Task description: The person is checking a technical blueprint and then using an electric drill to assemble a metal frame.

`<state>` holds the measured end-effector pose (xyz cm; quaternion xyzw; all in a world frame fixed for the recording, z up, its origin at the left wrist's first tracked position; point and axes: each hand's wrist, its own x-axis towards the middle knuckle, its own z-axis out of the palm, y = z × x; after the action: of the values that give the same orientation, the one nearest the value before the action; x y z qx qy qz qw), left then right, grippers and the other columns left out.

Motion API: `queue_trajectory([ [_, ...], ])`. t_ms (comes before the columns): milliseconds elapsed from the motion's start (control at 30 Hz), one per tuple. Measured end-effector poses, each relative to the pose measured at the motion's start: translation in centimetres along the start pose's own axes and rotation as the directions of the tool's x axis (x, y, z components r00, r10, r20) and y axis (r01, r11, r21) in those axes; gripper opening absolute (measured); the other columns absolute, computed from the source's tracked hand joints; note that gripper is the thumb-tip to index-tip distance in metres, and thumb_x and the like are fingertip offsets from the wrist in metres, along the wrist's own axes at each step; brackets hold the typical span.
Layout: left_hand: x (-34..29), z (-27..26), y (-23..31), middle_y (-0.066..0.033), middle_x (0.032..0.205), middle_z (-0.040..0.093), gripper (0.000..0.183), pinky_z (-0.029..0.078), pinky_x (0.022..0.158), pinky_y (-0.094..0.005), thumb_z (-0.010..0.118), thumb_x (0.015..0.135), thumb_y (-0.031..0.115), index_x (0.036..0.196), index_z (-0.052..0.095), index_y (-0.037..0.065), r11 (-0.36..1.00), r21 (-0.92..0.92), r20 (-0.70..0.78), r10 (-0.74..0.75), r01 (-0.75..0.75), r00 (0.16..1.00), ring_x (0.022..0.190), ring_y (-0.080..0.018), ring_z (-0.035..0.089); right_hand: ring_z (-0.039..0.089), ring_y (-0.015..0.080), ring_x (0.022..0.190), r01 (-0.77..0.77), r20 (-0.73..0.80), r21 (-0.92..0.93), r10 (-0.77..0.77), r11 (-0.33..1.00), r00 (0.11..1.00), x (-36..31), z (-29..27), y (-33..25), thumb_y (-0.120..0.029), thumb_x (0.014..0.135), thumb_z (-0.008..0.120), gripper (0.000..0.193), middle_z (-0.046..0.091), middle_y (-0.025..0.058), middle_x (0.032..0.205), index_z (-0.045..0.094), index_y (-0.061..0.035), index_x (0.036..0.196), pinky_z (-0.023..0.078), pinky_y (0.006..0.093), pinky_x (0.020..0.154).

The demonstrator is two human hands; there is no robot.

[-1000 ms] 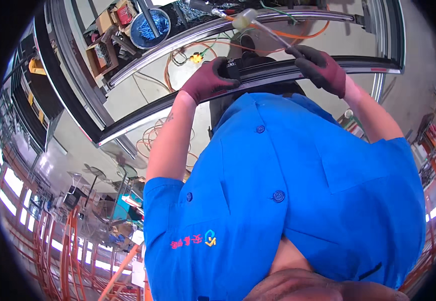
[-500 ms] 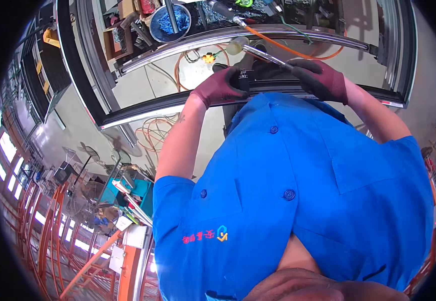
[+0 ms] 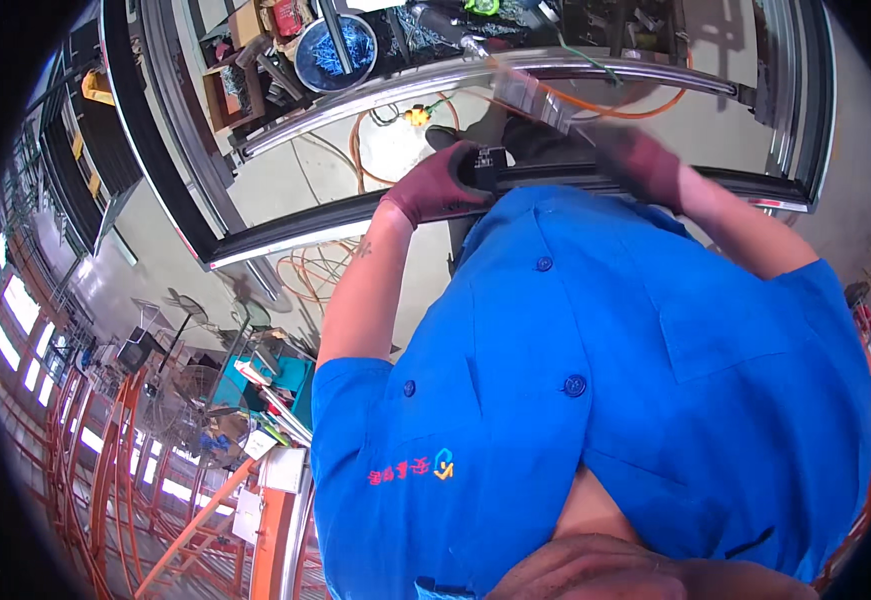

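My left hand, in a dark red and black glove, is closed around a small black fitting at the near bar of a black frame. The fitting's exact kind is unclear. Over the same bar, further right, my gloved right hand grips a hammer by its dark handle. The hammer's metal shaft points away and to the left, smeared by motion. Its head is too blurred to make out in this frame. My body covers part of the near bar.
Beyond the frame's inner rail stand a bowl of blue screws and an open box. A power tool with an orange hose lies there too. Cables coil on the floor at left. Orange racks stand lower left.
The hammer has swung and is now blurred, its pale round head no longer distinct. My right hand has shifted slightly. My left hand stays at the black fitting.
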<state>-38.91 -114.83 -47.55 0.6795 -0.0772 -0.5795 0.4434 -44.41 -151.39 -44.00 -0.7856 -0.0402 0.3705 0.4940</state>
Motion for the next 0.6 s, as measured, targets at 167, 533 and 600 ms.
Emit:
queue_trajectory([
  [167, -0.1, 0.1, -1.6, -0.0143, 0.139, 0.072, 0.091, 0.051, 0.115, -0.0361, 0.095, 0.073, 0.022, 0.154, 0.057, 0.004, 0.999, -0.033, -0.003, 0.005, -0.005, 1.0, 0.129, -0.0262, 0.069, 0.063, 0.0153, 0.088, -0.324, 0.214, 0.223, 0.279, 0.919, 0.936, 0.0, -2.4, -5.9, -0.055, 0.11, 0.058, 0.061, 0.072, 0.0066, 0.101, 0.072, -0.0034, 0.14, 0.053, 0.0357, 0.082],
  [533, -0.2, 0.4, -1.4, -0.0176, 0.142, 0.071, 0.091, 0.051, 0.116, -0.0375, 0.094, 0.075, 0.026, 0.155, 0.056, 0.004, 1.0, 0.02, -0.031, -0.006, 0.007, 1.0, 0.131, -0.0271, 0.068, 0.054, 0.0115, 0.078, -0.376, 0.099, 0.246, 0.362, 0.893, 0.927, 3.0, -1.6, -2.1, -0.047, 0.113, 0.052, 0.05, 0.069, 0.0047, 0.095, 0.069, -0.0137, 0.146, 0.049, 0.0317, 0.073],
  [600, -0.1, 0.0, -0.9, -0.0179, 0.141, 0.071, 0.092, 0.052, 0.115, -0.0382, 0.095, 0.075, 0.028, 0.154, 0.056, 0.003, 1.0, -0.005, -0.001, 0.031, -0.031, 1.0, 0.131, -0.0276, 0.068, 0.059, 0.014, 0.082, 0.018, -0.321, 0.11, 0.019, 0.994, 0.947, 3.2, -0.7, -0.8, -0.045, 0.114, 0.05, 0.05, 0.072, 0.01, 0.1, 0.067, -0.0114, 0.148, 0.053, 0.035, 0.078],
])
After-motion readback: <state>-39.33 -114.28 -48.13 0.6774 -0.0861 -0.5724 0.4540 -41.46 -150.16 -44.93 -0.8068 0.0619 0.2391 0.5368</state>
